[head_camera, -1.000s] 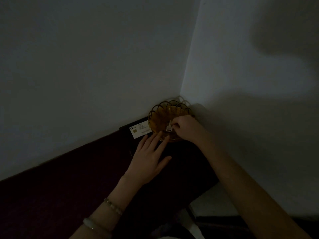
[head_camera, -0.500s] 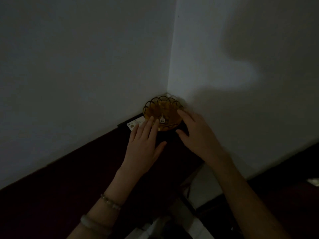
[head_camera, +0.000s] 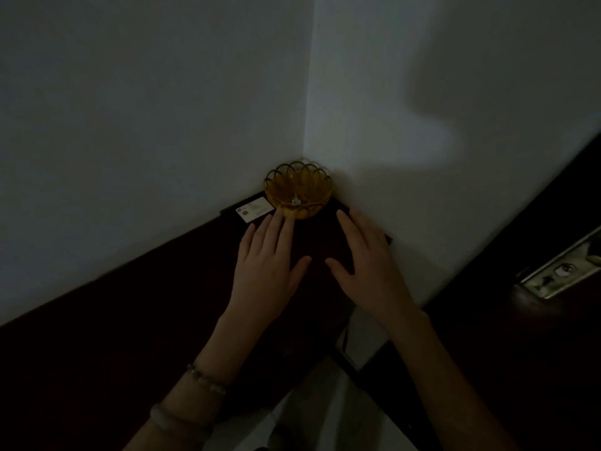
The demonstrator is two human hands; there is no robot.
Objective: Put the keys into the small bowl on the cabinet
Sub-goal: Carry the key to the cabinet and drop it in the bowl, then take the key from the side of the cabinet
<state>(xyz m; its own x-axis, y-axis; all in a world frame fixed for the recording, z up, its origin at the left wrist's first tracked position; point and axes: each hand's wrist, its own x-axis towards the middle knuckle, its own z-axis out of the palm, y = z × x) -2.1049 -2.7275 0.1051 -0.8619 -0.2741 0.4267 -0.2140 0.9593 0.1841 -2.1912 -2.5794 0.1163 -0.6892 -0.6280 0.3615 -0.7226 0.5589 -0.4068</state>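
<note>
Nearest to the camera, the left wrist carries a pale bangle and a beaded bracelet, and both forearms reach forward over the dark reddish-brown wooden tabletop of the cabinet. The left hand lies flat with its fingers straight and spread, holding nothing; their tips are just beside the near rim of the bowl, and I cannot tell if they touch it. The right hand is also open and empty, palm down, a little apart from the bowl on its right side. One second ago this right hand was closed inside the bowl with the keys; half a second ago it was already opening and coming out, and now it is drawn back over the tabletop. I judge from this that the keys are released and the task is practically done. Further on, the small amber bowl with scalloped rim stands in the corner where the two white walls meet, and the small pale keys lie on its bottom, beyond the tips of both hands and touched by neither. A white card lies flat just beside the bowl on its left
</note>
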